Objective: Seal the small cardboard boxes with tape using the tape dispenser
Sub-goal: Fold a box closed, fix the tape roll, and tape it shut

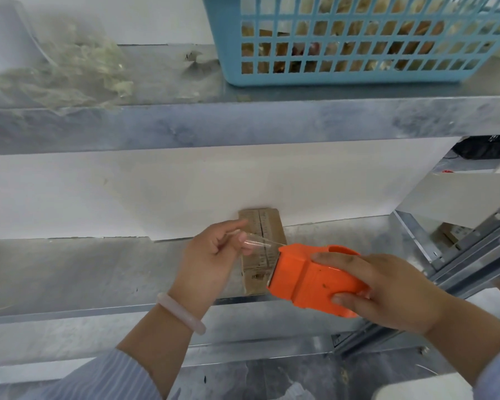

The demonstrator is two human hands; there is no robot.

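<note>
A small brown cardboard box (pixel 267 226) lies on the metal shelf (pixel 98 272), its flaps closed with a seam along the top. My right hand (pixel 387 290) grips an orange tape dispenser (pixel 312 278) just right of the box, with its cutting edge facing left. A strip of clear tape (pixel 264 242) runs from the dispenser across the box to my left hand (pixel 214 252), which pinches the free end between thumb and fingers above the box's left side.
A blue plastic basket (pixel 231 53) holding brown items stands on the upper shelf (pixel 243 122). Crumpled clear plastic (pixel 70 73) lies at that shelf's left. A white wall panel (pixel 185 183) backs the lower shelf. Metal frame rails (pixel 474 255) run at the right.
</note>
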